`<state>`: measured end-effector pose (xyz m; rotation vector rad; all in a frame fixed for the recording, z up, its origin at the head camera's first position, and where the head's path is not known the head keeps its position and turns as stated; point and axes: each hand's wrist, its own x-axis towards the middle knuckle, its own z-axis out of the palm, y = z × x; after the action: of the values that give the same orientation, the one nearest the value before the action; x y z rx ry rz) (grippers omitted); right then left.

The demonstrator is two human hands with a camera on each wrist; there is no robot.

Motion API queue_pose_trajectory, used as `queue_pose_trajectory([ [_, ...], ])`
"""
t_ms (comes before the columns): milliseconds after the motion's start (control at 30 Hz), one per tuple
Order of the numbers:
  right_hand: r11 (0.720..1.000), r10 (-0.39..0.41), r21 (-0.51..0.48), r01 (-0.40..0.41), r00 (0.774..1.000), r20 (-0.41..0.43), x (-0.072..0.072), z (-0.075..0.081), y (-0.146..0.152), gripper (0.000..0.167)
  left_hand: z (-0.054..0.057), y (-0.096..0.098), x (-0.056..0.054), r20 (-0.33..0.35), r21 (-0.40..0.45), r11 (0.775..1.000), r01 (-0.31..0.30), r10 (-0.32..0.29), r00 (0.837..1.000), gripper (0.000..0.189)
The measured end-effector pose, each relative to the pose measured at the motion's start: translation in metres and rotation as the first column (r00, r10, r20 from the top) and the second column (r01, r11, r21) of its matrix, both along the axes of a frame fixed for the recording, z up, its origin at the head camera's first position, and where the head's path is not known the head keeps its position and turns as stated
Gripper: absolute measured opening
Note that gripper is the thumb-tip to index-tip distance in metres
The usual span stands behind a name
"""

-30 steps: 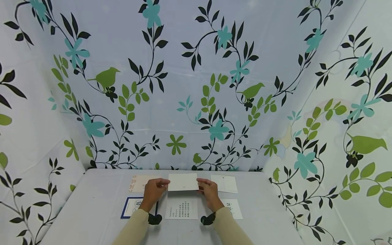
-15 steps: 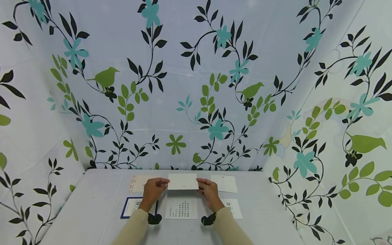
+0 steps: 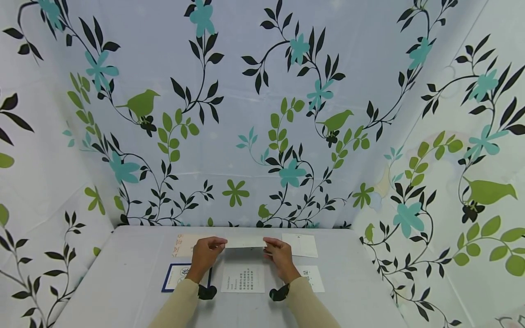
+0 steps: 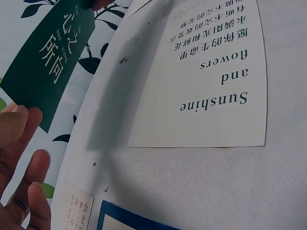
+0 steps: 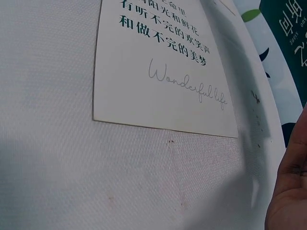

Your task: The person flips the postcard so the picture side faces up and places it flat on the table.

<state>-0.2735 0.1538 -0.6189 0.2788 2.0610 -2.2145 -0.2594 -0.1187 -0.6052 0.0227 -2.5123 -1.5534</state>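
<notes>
Between both hands a postcard-like card (image 3: 244,242) is raised above the table, its pale face toward the head camera. Its other face, dark green with light Chinese lettering, appears in the left wrist view (image 4: 57,57) and partly in the right wrist view. My left hand (image 3: 206,256) pinches the card's left edge between thumb and fingertips. At the opposite edge, my right hand (image 3: 281,258) pinches it too. Below lies a white card (image 3: 231,271) printed with "Sunshine and flowers", Chinese lines and "Wonderful life"; neither hand touches it.
Left of centre lie a blue-bordered card (image 3: 174,276) and a cream card with orange lettering (image 3: 186,245). To the right are a pale card (image 3: 301,246) and a white card with dark characters (image 3: 315,279), partly behind the right hand. A patterned curtain (image 3: 246,136) rises behind the table.
The held card has tilted: its near edge has come up, so its pale face looks narrower from above. Both hands keep nearly the same place and grip.
</notes>
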Motion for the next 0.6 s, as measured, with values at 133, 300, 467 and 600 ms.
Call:
queue_pose_trajectory([
  [133, 1.000, 0.001, 0.005, -0.001, 1.000, 0.000, 0.0001, 0.0004, -0.0006, 0.032, 0.0000, 0.0002, 0.0001, -0.004, 0.000, 1.000, 0.001, -0.001, 1.000, 0.012],
  [300, 1.000, -0.012, 0.018, 0.012, 1.000, 0.001, 0.0000, 0.0021, -0.0027, 0.035, 0.0002, 0.0006, -0.0013, 0.005, 0.005, 1.000, 0.001, -0.001, 1.000, 0.011],
  [467, 0.998, -0.050, 0.047, 0.049, 0.999, 0.012, 0.0007, 0.0036, -0.0042, 0.027, -0.0003, 0.0014, -0.0023, 0.009, -0.003, 1.000, -0.013, 0.013, 1.000, 0.010],
  [600, 0.996, -0.073, 0.061, 0.071, 0.997, 0.031, 0.0009, 0.0046, -0.0044, 0.022, 0.0000, 0.0023, -0.0029, 0.019, -0.005, 1.000, -0.022, 0.022, 1.000, 0.010],
])
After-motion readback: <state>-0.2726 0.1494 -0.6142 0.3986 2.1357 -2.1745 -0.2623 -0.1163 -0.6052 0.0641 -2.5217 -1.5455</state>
